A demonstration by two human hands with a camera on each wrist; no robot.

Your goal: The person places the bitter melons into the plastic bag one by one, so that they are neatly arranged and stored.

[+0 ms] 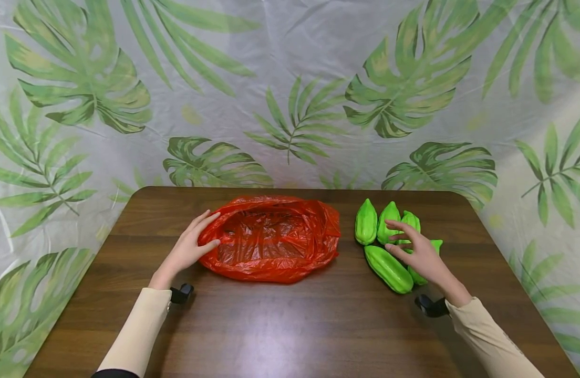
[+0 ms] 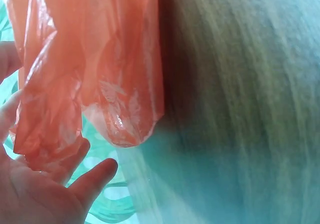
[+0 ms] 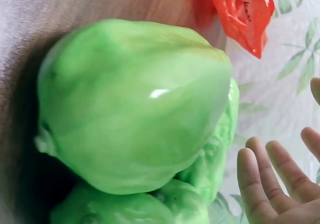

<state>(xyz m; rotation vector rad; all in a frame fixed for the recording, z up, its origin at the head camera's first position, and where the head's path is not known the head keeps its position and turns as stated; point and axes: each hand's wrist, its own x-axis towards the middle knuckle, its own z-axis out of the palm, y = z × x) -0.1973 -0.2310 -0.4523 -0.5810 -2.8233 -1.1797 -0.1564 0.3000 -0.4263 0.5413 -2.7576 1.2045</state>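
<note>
A red plastic bag [image 1: 266,273] lies on the table with its mouth spread wide, and no goods show inside. My left hand [image 1: 188,249] is at the bag's left rim, fingers extended and thumb apart; in the left wrist view the red film [image 2: 120,73] hangs beside those fingers [image 2: 95,179]. Several green, ribbed fruits that look like papayas [image 1: 388,269] lie in a cluster right of the bag. Over them hovers my right hand [image 1: 424,257], fingers loosely bent, holding nothing. One large papaya [image 3: 135,103] fills the right wrist view, apart from the fingers [image 3: 287,169].
Beneath everything is a dark brown wooden table [image 1: 271,325] with rounded far corners. Behind it hangs a pale cloth [image 1: 309,42] printed with green leaves. A black strap mount [image 1: 181,294] sits at the left wrist and another black mount [image 1: 429,305] at the right.
</note>
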